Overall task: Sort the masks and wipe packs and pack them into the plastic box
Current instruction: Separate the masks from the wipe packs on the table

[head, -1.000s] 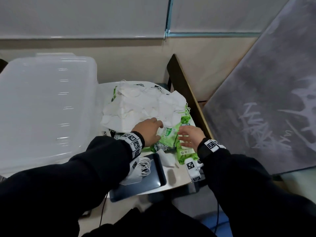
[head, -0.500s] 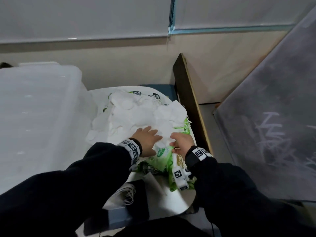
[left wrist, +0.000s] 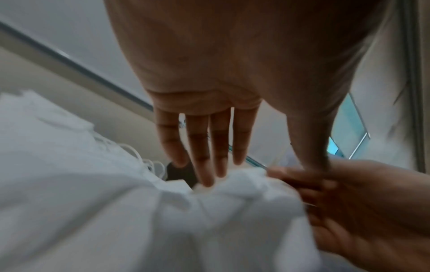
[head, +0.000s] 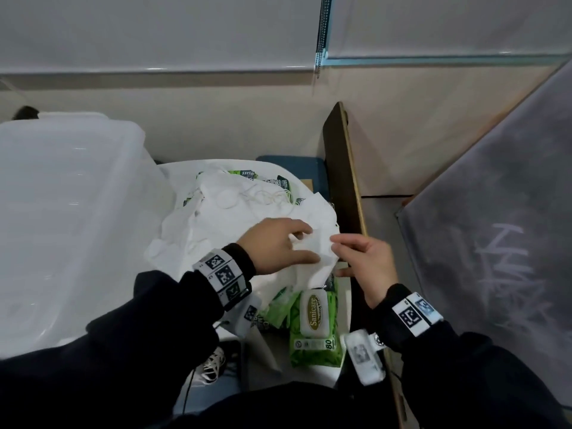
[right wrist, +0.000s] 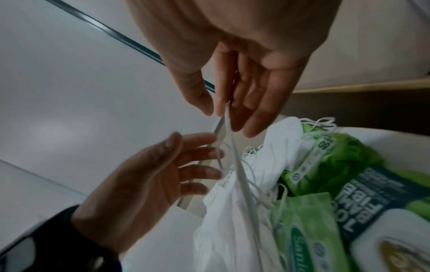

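Note:
A heap of white masks (head: pixel 244 212) with tangled ear loops lies on a small white table (head: pixel 173 174), over green wipe packs (head: pixel 314 329). My left hand (head: pixel 305 244) rests with straight fingers on the heap's near right edge; in the left wrist view its fingertips (left wrist: pixel 207 181) touch the white fabric (left wrist: pixel 116 211). My right hand (right wrist: pixel 221 116) pinches white ear loops (right wrist: pixel 235 156) between thumb and fingers, and masks (right wrist: pixel 232 220) hang from them. In the head view the right hand (head: pixel 337 255) sits at the heap's right corner. The clear plastic box (head: pixel 68 218) stands to the left.
A dark wooden board (head: pixel 343 187) stands on edge just right of the table. A grey panel (head: pixel 495 243) leans further right. A wall with a ledge runs behind. More wipe packs (right wrist: pixel 363 193) lie under the masks' right side.
Both hands have moved from the green wipe packs up onto the near right edge of the mask heap. The heap's corner is now lifted between them, uncovering a wipe pack.

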{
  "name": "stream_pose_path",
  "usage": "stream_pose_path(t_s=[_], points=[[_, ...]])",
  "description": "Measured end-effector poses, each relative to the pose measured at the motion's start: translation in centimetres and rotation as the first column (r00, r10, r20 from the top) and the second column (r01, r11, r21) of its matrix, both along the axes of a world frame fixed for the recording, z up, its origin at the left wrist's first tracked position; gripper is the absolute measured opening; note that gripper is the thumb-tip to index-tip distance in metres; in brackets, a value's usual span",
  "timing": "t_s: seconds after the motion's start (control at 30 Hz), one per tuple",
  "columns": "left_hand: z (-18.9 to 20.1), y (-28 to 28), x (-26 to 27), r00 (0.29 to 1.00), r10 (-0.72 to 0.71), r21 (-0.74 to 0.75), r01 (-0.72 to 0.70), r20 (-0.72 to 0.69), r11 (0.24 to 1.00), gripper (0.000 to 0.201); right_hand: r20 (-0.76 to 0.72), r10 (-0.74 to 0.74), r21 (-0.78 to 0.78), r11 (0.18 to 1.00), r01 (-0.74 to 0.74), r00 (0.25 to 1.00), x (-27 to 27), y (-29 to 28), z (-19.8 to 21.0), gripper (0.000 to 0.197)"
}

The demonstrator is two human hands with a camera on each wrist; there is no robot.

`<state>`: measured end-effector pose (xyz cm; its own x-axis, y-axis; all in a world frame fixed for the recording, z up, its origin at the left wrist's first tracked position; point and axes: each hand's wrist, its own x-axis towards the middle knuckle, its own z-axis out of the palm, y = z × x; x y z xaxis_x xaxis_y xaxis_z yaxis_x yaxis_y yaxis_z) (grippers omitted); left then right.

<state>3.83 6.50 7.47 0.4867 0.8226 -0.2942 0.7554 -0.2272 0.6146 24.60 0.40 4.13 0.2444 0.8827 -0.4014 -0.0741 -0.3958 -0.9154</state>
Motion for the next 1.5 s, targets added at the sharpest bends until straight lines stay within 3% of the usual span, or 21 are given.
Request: stream_pose_path(t_s=[0.07,0.1,0.17,0.23,0.3,0.4,0.47,0.53,0.6,0.67,0.73,0.77,0.83,0.9,1.07,1.17,1.27,1.33,1.4,1.5], points=[[-0.2,-1.3,2.0,0.998,-0.013,-0.062,0.017,0.055,0.998,0.083,-0.067,0.022,-0.013,1.000,-0.022,0.998,-0.2,1.2,0.7,0.012],[-0.7,-1.7,2.8,0.998,-0.019,-0.048,0.022,0.067,0.999,0.080,-0.107,0.042,-0.021,0.999,-0.044,0.993,-0.3,1.8,1.1,0.013],[-1.5,-1.9,3.2,0.998,0.042,0.001,-0.042,0.055,0.999,0.060,-0.206,0.105,-0.038,0.993,-0.115,0.973,-0.2,3.1,1.7,0.018],[-1.8,-1.3,2.3,0.981,0.192,0.032,-0.193,0.021,0.981,0.037,-0.266,0.136,-0.048,0.987,-0.155,0.954,0.3,4.8,1.8,0.020],[-2.2,-0.6,0.4,0.934,0.353,-0.029,-0.352,0.052,0.936,0.024,-0.191,0.053,-0.061,0.996,-0.066,0.980,1.1,7.2,0.8,0.018],[-2.2,-0.2,-2.3,0.803,0.560,-0.250,-0.511,0.202,0.822,0.021,0.075,0.002,-0.118,0.993,0.007,0.997,2.4,11.6,-3.0,0.027],[-1.9,-0.5,-3.2,0.706,0.655,-0.359,-0.557,0.270,0.749,0.016,0.201,0.085,-0.213,0.976,-0.041,0.976,2.5,13.7,-5.1,0.040],[-1.8,-0.9,-3.6,0.640,0.708,-0.426,-0.574,0.300,0.699,0.013,0.304,0.227,-0.313,0.941,-0.128,0.925,2.3,14.7,-7.0,0.039],[-1.6,-1.2,-3.9,0.616,0.724,-0.459,-0.570,0.311,0.682,0.018,0.409,0.334,-0.355,0.916,-0.189,0.849,2.1,14.9,-8.3,0.033],[-1.6,-1.5,-4.3,0.609,0.730,-0.463,-0.573,0.312,0.676,0.025,0.433,0.318,-0.352,0.921,-0.167,0.843,2.2,14.7,-9.1,0.037],[-1.5,-1.8,-4.7,0.607,0.730,-0.461,-0.575,0.313,0.676,0.033,0.378,0.266,-0.331,0.933,-0.139,0.887,2.6,14.2,-9.1,0.036],[-1.5,-1.9,-4.9,0.603,0.734,-0.464,-0.577,0.313,0.672,0.036,0.343,0.234,-0.305,0.944,-0.127,0.910,2.8,13.9,-8.7,0.026],[-1.6,-2.2,-5.0,0.587,0.747,-0.482,-0.580,0.312,0.657,0.038,0.280,0.145,-0.210,0.974,-0.087,0.949,3.1,13.1,-7.3,0.010],[-1.9,-2.6,-4.9,0.568,0.762,-0.511,-0.577,0.310,0.638,0.037,0.192,0.074,-0.101,0.993,-0.056,0.979,3.1,11.9,-5.0,0.009],[-2.5,-3.7,-4.1,0.514,0.787,-0.582,-0.543,0.340,0.606,0.020,-0.036,0.088,0.053,0.995,-0.086,0.995,2.3,8.0,-0.4,0.017],[-2.3,-4.5,-3.6,0.445,0.814,-0.636,-0.517,0.373,0.573,0.018,-0.010,0.178,0.238,0.956,-0.171,0.984,0.7,5.5,1.9,0.022],[-1.6,-5.1,-3.2,0.314,0.862,-0.739,-0.448,0.398,0.504,0.041,0.089,0.387,0.325,0.860,-0.394,0.918,-1.3,3.5,2.9,0.029],[-1.1,-5.2,-3.3,0.293,0.866,-0.788,-0.367,0.405,0.493,0.057,0.252,0.512,0.306,0.763,-0.570,0.821,-2.6,2.3,2.4,0.028],[-0.4,-5.5,-4.0,0.310,0.847,-0.775,-0.354,0.432,0.524,0.051,0.430,0.539,0.264,0.692,-0.672,0.724,-3.7,1.4,1.8,0.035],[-0.8,-6.1,-6.0,0.414,0.792,-0.682,-0.415,0.448,0.603,0.026,0.509,0.529,0.246,0.667,-0.703,0.679,-4.7,0.5,1.7,0.033]])
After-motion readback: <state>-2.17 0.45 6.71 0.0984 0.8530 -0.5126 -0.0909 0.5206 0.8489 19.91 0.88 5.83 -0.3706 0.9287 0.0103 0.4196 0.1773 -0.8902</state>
